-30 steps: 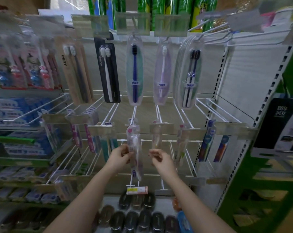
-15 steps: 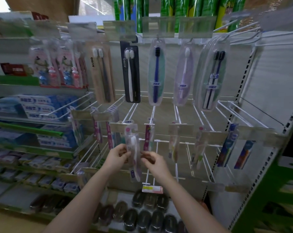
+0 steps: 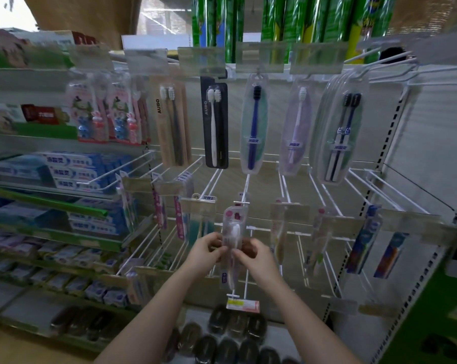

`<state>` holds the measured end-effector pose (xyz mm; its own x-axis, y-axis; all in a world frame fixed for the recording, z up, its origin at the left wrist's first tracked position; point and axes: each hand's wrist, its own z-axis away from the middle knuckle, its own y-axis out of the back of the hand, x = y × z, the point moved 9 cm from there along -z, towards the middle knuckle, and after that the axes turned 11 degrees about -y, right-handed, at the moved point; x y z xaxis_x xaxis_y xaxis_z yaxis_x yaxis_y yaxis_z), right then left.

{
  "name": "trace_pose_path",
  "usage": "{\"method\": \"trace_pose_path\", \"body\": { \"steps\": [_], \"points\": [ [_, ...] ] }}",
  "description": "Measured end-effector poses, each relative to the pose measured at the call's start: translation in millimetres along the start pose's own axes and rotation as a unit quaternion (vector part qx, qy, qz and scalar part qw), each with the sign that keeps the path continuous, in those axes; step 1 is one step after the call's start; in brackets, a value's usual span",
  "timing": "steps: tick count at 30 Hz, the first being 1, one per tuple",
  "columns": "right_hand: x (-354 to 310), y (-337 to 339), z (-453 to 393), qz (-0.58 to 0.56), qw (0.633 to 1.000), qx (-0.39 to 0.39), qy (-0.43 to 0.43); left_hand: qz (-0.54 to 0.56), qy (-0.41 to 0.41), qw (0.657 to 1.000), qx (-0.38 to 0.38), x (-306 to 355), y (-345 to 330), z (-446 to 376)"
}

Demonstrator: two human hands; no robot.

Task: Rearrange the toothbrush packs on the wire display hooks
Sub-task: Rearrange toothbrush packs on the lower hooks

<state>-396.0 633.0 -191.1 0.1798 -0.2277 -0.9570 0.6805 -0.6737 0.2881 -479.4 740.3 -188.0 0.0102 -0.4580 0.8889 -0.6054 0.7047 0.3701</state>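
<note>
A clear toothbrush pack (image 3: 234, 232) with a pink label at its top stands upright in front of the middle row of white wire hooks. My left hand (image 3: 207, 249) pinches its left edge and my right hand (image 3: 252, 254) pinches its right edge, both about halfway down. The top of the pack sits just below the tip of a wire hook (image 3: 241, 203). Whether it hangs on the hook is unclear. More packs hang on the upper row: a black two-brush pack (image 3: 214, 119), a blue-brush pack (image 3: 254, 124) and a lilac pack (image 3: 296, 127).
Toothpaste boxes (image 3: 72, 169) fill the shelves at left. Dark oval soap cases (image 3: 230, 337) lie on the bottom shelf below my arms. Several bare wire hooks (image 3: 324, 193) jut forward in the middle row; blue packs (image 3: 363, 240) hang at right. A pink price tag (image 3: 243, 305) sits on a lower hook.
My right hand has closed onto the pack's right edge, joining the left. Both hands raised the pack toward the middle hook's tip. The view has shifted left and upward.
</note>
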Motion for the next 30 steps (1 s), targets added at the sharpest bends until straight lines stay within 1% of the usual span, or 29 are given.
{"method": "trace_pose_path", "body": {
  "steps": [6,10,14,18,21,24,25,27,30],
  "points": [
    [4,12,-3,0.046,0.999,0.017,-0.016,-0.005,0.015,1.000,-0.013,-3,-15,-5],
    [7,13,-11,0.066,0.997,0.033,-0.028,0.028,0.046,0.998,0.021,-16,-13,-11],
    [14,10,-17,0.098,0.993,0.047,-0.040,0.056,0.061,0.996,0.030,-26,-12,-21],
    [29,19,-22,0.118,0.987,0.079,-0.074,0.085,0.085,0.992,0.042,-37,-11,-35],
    [42,31,-27,0.133,0.981,0.091,-0.104,0.037,0.059,0.996,0.054,-38,-9,-55],
    [52,38,-34,0.155,0.975,0.092,-0.128,0.041,0.049,0.994,0.086,-39,-7,-74],
    [54,39,-37,0.157,0.974,0.095,-0.130,0.020,0.054,0.996,0.075,-41,-10,-82],
    [55,41,-43,0.161,0.972,0.101,-0.137,0.026,0.070,0.996,0.041,-49,-20,-95],
    [54,42,-50,0.193,0.964,0.101,-0.154,0.021,0.064,0.997,0.030,-51,-27,-105]
  ]
}}
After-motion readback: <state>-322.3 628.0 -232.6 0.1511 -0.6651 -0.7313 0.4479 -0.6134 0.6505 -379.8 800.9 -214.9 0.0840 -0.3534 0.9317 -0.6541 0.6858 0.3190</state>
